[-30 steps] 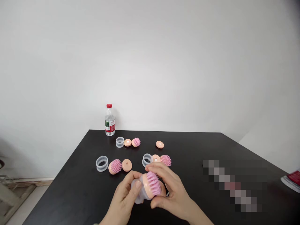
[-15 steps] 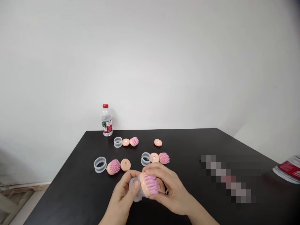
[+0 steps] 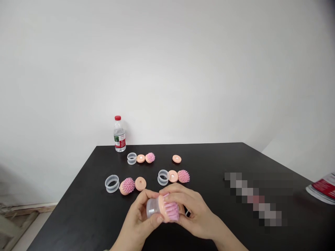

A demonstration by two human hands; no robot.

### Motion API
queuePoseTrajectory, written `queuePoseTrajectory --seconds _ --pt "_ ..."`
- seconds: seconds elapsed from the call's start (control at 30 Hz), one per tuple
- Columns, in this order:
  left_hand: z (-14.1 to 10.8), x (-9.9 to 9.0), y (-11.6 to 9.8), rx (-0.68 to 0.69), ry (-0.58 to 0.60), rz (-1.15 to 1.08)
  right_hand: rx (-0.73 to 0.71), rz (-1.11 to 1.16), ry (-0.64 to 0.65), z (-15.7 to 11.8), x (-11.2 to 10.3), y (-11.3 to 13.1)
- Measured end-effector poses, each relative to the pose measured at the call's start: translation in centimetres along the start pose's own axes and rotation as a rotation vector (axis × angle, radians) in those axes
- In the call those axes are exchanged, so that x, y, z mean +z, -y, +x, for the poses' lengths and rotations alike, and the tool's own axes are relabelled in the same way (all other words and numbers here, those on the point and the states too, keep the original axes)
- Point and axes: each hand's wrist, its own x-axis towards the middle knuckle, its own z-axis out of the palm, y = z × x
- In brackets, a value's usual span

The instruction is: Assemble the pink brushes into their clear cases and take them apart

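1. Gripping the ring with my left hand, the brush with my right hand, nearer me than the bottle.
2. They look joined; three more rings, three brushes and four discs, also nearer, look unassembled.

bottle upright (red cap) | pixelated strip | black table | white wall

Indoors, sort of place unclear: black table, white wall
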Motion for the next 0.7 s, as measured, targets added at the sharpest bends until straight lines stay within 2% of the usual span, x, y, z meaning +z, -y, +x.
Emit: queuePoseTrajectory --seconds 0.1,0.27,0.33,0.43,0.6,0.7 --pt "-0.1 0.2 0.0 0.004 -0.036 0.001 0.038 -0.019 -0.020 -0.1 0.1 -0.1" --pt "-0.1 0.5 0.0 0.038 -0.099 0.056 0.292 -0.089 -0.107 -0.5 1.3 -0.7" --pt "-0.1 0.6 0.0 0.049 -0.111 0.072 0.339 -0.039 -0.158 -0.6 1.7 -0.9" --pt "-0.1 0.7 0.0 0.072 -0.146 0.073 0.329 0.074 -0.156 -0.8 1.6 -1.0" --pt "0.1 0.4 0.1 0.110 -0.199 0.079 0.259 0.158 -0.017 -1.3 0.9 -0.7" --pt "0.2 0.2 0.3 0.109 -0.193 0.076 0.300 0.170 -0.024 -1.5 1.0 -1.0"
